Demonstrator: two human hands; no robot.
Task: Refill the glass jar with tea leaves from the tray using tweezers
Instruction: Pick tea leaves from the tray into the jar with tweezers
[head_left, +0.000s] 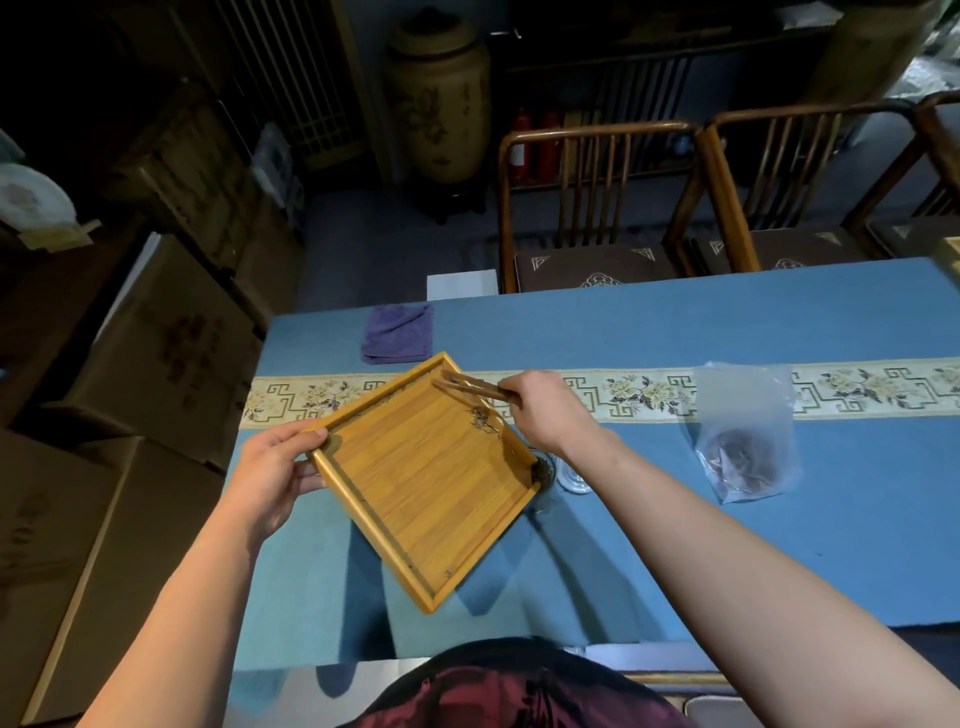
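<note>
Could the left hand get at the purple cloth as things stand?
Probably not right away. The left hand grips a corner of the bamboo tray, tilted over the glass jar. The purple cloth lies uncovered farther back on the table, so only the tray keeps that hand busy.

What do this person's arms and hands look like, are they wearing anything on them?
Both forearms are bare up to the picture's lower edge: no sleeves show. The left hand and the right hand wear no gloves, and no watch, bracelet or ring is visible on the wrists or fingers. The only clothing in view is a dark garment with a red pattern at the bottom edge.
</note>
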